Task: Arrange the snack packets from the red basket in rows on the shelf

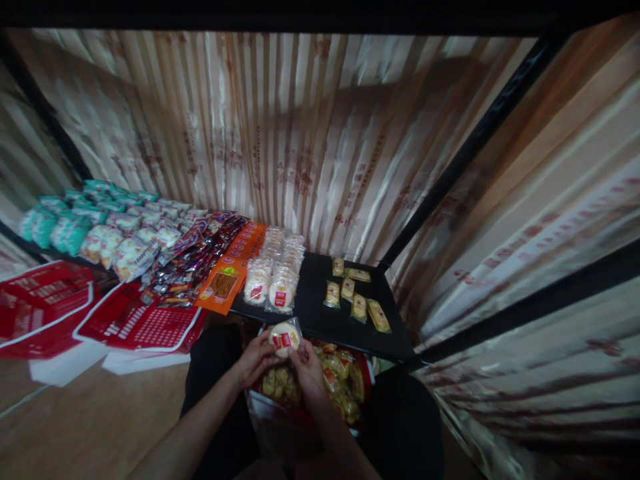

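Between my two hands is a packet of round white rice crackers [284, 337] in clear wrap with a red label. My left hand [256, 360] grips its left edge and my right hand [306, 367] pinches its lower right edge. The packet is held over a basket [371, 371] filled with yellow-wrapped snacks [345, 380], between my knees. Just beyond, two rows of the same cracker packets [281, 293] lie on a black shelf [320, 320]. Several small yellow-wrapped cakes [358, 307] lie loosely at the shelf's right end.
Left along the shelf are an orange packet [233, 270], dark shiny snack packets [185, 267], white packets [133, 253] and teal packets [65, 227]. Red baskets [140, 323] stand on the floor at left. Black frame bars [465, 153] and a striped curtain [300, 133] bound the shelf.
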`<state>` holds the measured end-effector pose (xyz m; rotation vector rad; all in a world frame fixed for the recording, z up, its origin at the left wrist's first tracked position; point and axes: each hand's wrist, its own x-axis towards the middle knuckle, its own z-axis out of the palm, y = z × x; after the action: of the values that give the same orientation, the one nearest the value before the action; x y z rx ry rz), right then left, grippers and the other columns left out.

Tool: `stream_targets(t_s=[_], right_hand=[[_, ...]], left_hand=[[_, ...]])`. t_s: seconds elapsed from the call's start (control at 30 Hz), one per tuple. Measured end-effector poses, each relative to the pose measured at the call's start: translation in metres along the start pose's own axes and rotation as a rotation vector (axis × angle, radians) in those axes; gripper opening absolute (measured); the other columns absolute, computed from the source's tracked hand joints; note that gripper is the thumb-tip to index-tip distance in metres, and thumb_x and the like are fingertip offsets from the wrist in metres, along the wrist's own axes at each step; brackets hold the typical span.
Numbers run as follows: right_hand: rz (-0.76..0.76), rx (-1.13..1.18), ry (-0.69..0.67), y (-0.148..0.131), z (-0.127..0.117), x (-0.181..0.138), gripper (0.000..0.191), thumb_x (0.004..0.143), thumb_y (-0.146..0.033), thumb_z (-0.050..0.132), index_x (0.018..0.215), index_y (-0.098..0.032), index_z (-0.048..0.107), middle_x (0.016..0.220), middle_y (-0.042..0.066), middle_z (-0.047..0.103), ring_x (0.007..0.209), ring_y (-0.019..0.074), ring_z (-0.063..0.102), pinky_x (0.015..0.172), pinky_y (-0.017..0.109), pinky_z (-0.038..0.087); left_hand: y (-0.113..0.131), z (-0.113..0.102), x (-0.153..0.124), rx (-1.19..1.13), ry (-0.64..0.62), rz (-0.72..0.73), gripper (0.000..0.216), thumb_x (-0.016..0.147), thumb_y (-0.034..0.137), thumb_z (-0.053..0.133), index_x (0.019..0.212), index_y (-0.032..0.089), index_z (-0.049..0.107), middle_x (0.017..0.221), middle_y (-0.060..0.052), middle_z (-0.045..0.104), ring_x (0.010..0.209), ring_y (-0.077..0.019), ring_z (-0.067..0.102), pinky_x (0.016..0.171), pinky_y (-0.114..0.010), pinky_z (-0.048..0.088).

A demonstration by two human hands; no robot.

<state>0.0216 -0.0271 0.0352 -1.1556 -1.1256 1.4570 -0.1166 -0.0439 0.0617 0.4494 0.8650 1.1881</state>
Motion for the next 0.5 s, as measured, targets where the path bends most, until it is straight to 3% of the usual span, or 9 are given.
stream_targets(t_s=[0.2, 0.3, 0.37, 0.43, 0.5], right_hand=[[-0.092, -0.188, 0.012, -0.021, 0.008, 0.013, 0.04, 0.068, -0.039, 0.06, 0.101, -0.017, 0.055, 0.089, 0.005, 0.068, 0.077, 0.0184, 0.063, 0.07, 0.029, 0.05], [-0.174, -0.429, -0.002, -0.039, 0.01, 0.023, 0.039, 0.071, -0.035, 0.056, 0.106, -0.018, 0.057, 0.091, 0.005, 0.068, 0.075, 0.0177, 0.062, 0.068, 0.028, 0.049], [-0.242, -0.588, -0.021, -0.052, 0.012, 0.031, 0.038, 0.072, -0.032, 0.054, 0.108, -0.018, 0.059, 0.09, 0.004, 0.068, 0.074, 0.0173, 0.062, 0.069, 0.028, 0.048], [-0.299, -0.725, -0.058, -0.064, 0.015, 0.04, 0.04, 0.073, -0.028, 0.052, 0.112, -0.021, 0.058, 0.088, 0.003, 0.068, 0.075, 0.0167, 0.061, 0.071, 0.027, 0.047], [-0.34, -0.843, -0.086, -0.075, 0.019, 0.048, 0.043, 0.074, -0.024, 0.051, 0.117, -0.023, 0.055, 0.089, 0.002, 0.067, 0.076, 0.0164, 0.061, 0.072, 0.027, 0.047]], left_hand=[[0.001, -0.008, 0.006, 0.21, 0.139, 0.133, 0.05, 0.058, 0.026, 0.071, 0.103, 0.013, 0.056, 0.092, -0.007, 0.066, 0.078, -0.0163, 0.063, 0.073, -0.028, 0.049], [0.006, -0.013, 0.01, 0.548, 0.364, 0.33, 0.056, 0.064, 0.028, 0.065, 0.116, 0.013, 0.049, 0.104, -0.011, 0.059, 0.082, -0.0172, 0.061, 0.07, -0.03, 0.051], [0.011, -0.016, 0.01, 0.8, 0.5, 0.517, 0.054, 0.071, 0.027, 0.058, 0.122, 0.016, 0.045, 0.116, -0.012, 0.052, 0.095, -0.0193, 0.058, 0.073, -0.032, 0.051], [0.017, -0.016, 0.01, 1.012, 0.539, 0.669, 0.048, 0.076, 0.025, 0.054, 0.123, 0.02, 0.044, 0.122, -0.011, 0.047, 0.11, -0.0211, 0.05, 0.082, -0.034, 0.05], [0.022, -0.014, 0.011, 1.183, 0.522, 0.732, 0.047, 0.077, 0.024, 0.053, 0.123, 0.021, 0.045, 0.122, -0.009, 0.047, 0.115, -0.0218, 0.046, 0.091, -0.038, 0.046]])
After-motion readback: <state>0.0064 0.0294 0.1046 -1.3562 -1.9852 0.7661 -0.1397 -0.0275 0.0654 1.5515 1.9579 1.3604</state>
